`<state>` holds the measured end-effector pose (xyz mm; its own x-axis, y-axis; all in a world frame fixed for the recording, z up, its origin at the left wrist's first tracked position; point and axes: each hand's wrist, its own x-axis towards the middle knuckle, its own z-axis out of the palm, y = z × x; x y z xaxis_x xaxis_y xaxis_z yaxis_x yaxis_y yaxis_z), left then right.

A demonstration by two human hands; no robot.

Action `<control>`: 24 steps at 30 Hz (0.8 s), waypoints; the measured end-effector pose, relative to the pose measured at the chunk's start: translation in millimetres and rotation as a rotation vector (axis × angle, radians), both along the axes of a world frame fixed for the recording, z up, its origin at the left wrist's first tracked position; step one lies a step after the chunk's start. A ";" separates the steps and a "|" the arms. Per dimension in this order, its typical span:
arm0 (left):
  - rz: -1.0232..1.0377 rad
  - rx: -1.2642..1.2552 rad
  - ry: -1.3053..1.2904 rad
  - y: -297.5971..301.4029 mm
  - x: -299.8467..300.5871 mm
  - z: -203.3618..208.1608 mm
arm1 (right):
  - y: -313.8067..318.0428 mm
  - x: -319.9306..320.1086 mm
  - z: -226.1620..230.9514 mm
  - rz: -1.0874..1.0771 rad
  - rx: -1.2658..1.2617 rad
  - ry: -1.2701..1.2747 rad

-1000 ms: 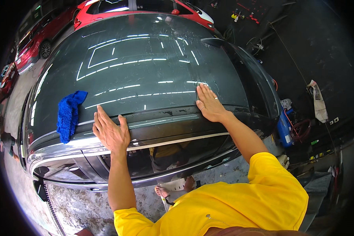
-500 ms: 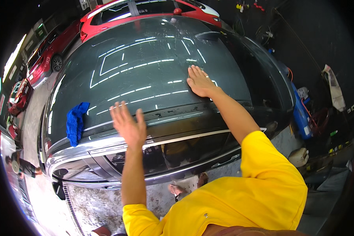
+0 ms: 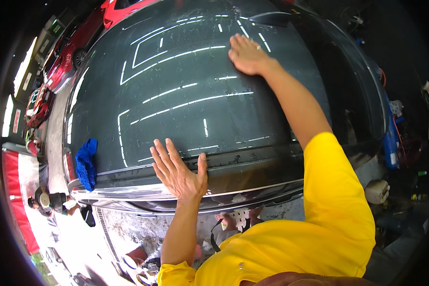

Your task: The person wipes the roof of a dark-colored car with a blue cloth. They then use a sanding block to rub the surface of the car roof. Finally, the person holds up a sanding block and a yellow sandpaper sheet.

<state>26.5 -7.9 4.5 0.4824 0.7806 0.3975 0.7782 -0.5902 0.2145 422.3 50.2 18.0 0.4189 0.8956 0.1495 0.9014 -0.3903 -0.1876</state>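
Observation:
A dark, glossy car roof (image 3: 190, 124) spreads out under both arms, streaked with reflections of ceiling lights and with what look like wet marks. My left hand (image 3: 178, 171) is open over the roof's near edge, fingers spread and nothing in it. Farther out, my right hand (image 3: 248, 54) lies palm down on the roof, fingers stretched out, a ring on one finger. A crumpled blue cloth (image 3: 86, 164) rests over the roof's near-left edge, apart from my left hand.
A red car (image 3: 62, 62) stands beyond at the left, and another red car (image 3: 121, 10) behind the roof. At the right are a blue cylinder (image 3: 391, 145) and a pale jug (image 3: 377, 191) on the floor. A person (image 3: 57, 201) is at the lower left.
My right hand has slid farther out across the roof. My left hand now sits a little right and lower in view. The view has shifted closer over the roof; the cloth stays on its edge.

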 end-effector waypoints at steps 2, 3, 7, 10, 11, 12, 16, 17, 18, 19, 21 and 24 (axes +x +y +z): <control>0.001 0.026 0.013 4.3 -0.7 0.0 | 39.0 34.6 4.4 -0.066 0.005 0.057; 0.002 0.033 0.005 3.2 -3.0 0.5 | 51.7 43.9 12.1 -0.099 0.008 0.077; 0.023 0.058 0.000 8.4 -3.0 2.1 | 61.9 38.7 7.6 -0.140 0.049 0.088; 0.030 0.073 -0.022 9.1 -1.9 -1.5 | 8.1 2.6 -7.0 -0.050 0.028 0.020; 0.035 0.069 -0.037 9.3 -1.7 -2.5 | -19.6 -14.4 -11.1 -0.005 0.043 0.020; 0.030 0.065 -0.057 7.7 3.9 -2.4 | -54.9 -31.0 -12.9 0.009 0.053 -0.009; 0.000 0.077 -0.044 7.0 6.7 -2.9 | -169.8 -107.5 -19.1 0.052 0.053 -0.040; 0.012 0.056 -0.033 7.3 5.2 -3.8 | -187.1 -120.9 -20.0 0.068 0.039 -0.032; 0.004 0.049 -0.039 6.2 4.4 -3.9 | -199.3 -129.1 -19.6 0.068 0.014 -0.012; 0.003 0.046 -0.050 5.8 5.4 -3.8 | -206.0 -131.4 -17.8 0.075 -0.007 0.003; -0.023 0.063 -0.084 5.4 5.2 -2.3 | -197.7 -115.4 -12.2 0.111 -0.037 -0.003; -0.036 0.081 -0.089 6.1 -1.8 -6.1 | -130.0 -57.3 -13.5 0.101 0.006 -0.031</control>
